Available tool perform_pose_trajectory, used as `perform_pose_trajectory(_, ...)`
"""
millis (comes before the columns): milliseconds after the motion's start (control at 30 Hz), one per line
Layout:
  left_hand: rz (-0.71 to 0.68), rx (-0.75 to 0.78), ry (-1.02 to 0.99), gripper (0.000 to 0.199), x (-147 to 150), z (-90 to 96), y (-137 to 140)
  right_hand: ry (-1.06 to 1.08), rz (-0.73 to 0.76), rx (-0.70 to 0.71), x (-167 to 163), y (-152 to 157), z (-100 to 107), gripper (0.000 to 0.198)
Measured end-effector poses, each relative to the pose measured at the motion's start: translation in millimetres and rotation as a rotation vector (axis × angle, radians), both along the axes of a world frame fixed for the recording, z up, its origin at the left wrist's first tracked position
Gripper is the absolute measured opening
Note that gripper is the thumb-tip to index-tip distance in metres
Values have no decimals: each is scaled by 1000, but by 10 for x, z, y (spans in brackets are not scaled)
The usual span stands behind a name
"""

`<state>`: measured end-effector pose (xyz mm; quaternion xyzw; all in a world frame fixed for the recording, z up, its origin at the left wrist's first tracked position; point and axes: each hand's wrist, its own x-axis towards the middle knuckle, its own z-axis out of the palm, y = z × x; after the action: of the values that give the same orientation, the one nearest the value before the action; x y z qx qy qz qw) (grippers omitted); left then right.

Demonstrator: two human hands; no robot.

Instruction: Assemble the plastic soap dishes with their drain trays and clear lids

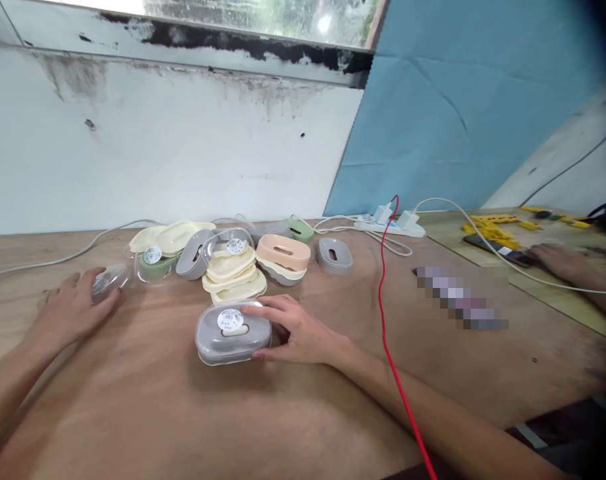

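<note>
My right hand grips a grey oval soap box from its right side, fingers on the top and thumb low. The box has a slot in its lid, a clear plastic cover over it and a round white label. At the left, my left hand has its thumb and fingers around a clear plastic cover, partly hidden by the hand. Behind the held box lie stacked cream trays, a peach box, a second grey box and a green box under clear plastic.
A white power strip with plugs stands near the wall. A red cable crosses the table right of the boxes. Further right lie a blurred-out object and yellow pieces; another person's hand rests beside a phone.
</note>
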<state>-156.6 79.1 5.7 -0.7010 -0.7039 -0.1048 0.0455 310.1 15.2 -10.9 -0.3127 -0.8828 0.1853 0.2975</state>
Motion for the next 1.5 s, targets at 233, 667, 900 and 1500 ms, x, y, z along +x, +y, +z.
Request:
perform_pose_trajectory(233, -107, 498, -12, 49, 546, 269, -202, 14, 15, -78, 7, -27, 86, 81)
perform_pose_trajectory(667, -993, 34, -423, 76, 1411, -70, -655, -58, 50, -97, -157, -60, 89, 93)
perform_pose_trajectory(900, -994, 111, -414, 70, 1384, -65, -640, -92, 84, -33, -162, -48, 96, 95)
perform_pose_trajectory(1500, -1017, 230, -328, 71, 1328, -125, -650, -32, 80, 113, -98, 2, 95, 96)
